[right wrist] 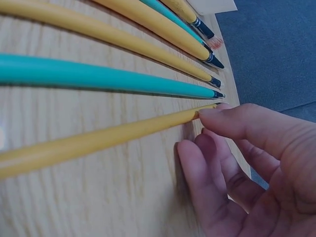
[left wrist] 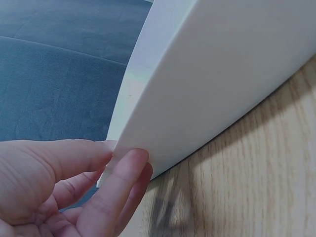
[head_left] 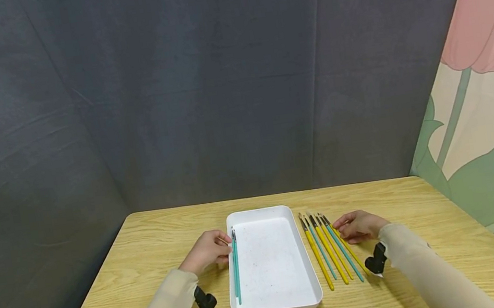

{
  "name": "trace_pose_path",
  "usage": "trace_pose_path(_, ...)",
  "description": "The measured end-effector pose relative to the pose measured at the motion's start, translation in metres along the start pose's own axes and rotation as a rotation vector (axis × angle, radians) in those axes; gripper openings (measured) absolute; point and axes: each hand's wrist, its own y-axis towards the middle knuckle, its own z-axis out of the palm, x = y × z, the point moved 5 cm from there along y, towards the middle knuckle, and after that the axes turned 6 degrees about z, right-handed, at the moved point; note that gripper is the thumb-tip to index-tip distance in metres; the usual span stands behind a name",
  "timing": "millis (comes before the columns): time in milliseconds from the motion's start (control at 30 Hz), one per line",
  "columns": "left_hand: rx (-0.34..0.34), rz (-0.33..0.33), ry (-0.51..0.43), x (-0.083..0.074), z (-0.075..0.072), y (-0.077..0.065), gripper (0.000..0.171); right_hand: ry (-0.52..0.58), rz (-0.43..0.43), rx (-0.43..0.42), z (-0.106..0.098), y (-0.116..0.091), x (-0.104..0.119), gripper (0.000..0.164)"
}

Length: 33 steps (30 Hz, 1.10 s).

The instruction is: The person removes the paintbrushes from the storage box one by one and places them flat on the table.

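A white rectangular tray [head_left: 271, 261] lies on the table, with two teal paintbrushes [head_left: 236, 271] along the inside of its left wall. My left hand [head_left: 208, 249] pinches that wall's rim, the thumb at the edge and the fingers against the outer side [left wrist: 197, 84]. To the tray's right several yellow and teal paintbrushes [head_left: 325, 248] are fanned out, bristles pointing away from me. At the rightmost yellow paintbrush [right wrist: 108, 136], my right hand [head_left: 357, 225] pinches the handle near the bristle end between thumb and forefinger. The fingertips partly hide that end in the right wrist view.
The wooden table [head_left: 176, 227] runs back to a dark grey curtain [head_left: 220, 100]. A wall with a painted tulip [head_left: 473, 11] rises at the right. Small black cameras [head_left: 375, 259] are strapped at both wrists.
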Motion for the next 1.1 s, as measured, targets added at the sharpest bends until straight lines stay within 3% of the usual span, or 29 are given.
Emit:
trace_pose_path(267,0.015,0.004,0.006,0.000,0.000,0.001,0.017,0.054,-0.003,0.058,-0.002,-0.002,0.000,0.035)
trace_pose_path(400,0.033,0.029,0.006,-0.002,-0.001,-0.001,0.014,0.133,0.012,0.096,-0.005,-0.002,0.003,0.044)
trace_pose_path(633,0.012,0.002,-0.009,0.003,0.000,0.003,0.016,0.269,-0.063,0.189,-0.004,-0.006,0.027,0.050)
trace_pose_path(833,0.005,0.001,0.009,0.005,0.000,0.004,0.017,0.278,-0.127,0.234,0.007,-0.011,0.052,0.034)
trace_pose_path(933,0.004,-0.003,0.003,0.004,-0.001,0.004,0.016,0.271,-0.154,0.247,0.016,-0.013,0.063,0.038)
trace_pose_path(1100,0.002,-0.012,0.003,0.006,0.000,0.006,0.016,0.235,-0.179,0.198,0.035,-0.013,0.076,0.048)
